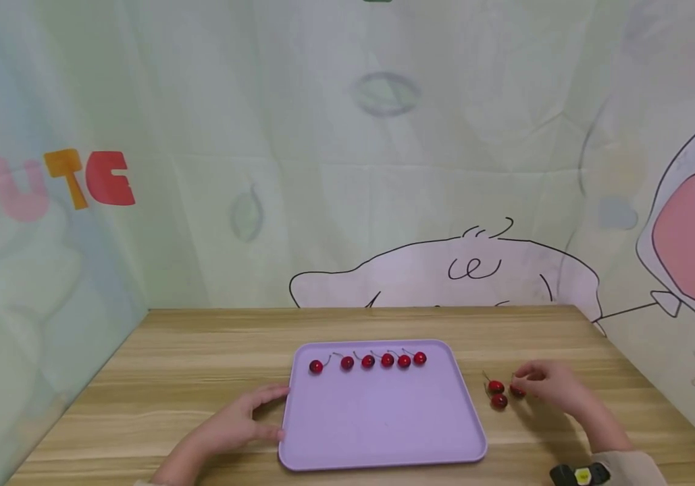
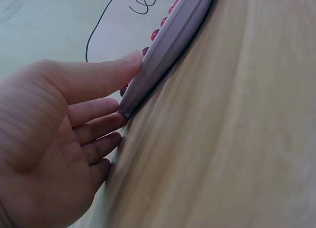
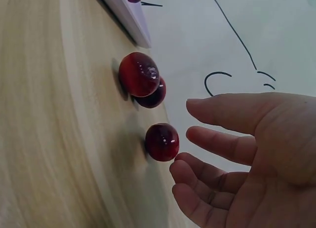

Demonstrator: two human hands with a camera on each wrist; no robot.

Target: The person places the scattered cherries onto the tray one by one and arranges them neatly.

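A shallow purple tray [image 1: 383,422] lies on the table, with several red cherries [image 1: 387,360] in a row along its far side. My left hand [image 1: 240,422] rests at the tray's left edge; in the left wrist view its thumb and fingertips meet the tray's side [image 2: 165,45], fingers loosely extended. To the right of the tray are three stemmed cherries on the wood. Over the rightmost cherry [image 3: 162,142] reaches my right hand [image 1: 556,388], its thumb and forefinger spread apart close to the fruit. The other two cherries [image 1: 498,401] sit together, nearer the tray.
The wood-grain table [image 1: 219,351] extends around the tray on all sides. Behind it hangs a pale curtain [image 1: 323,202] with cartoon drawings and coloured letters. A dark strap with a yellow mark [image 1: 582,476] is on the right sleeve.
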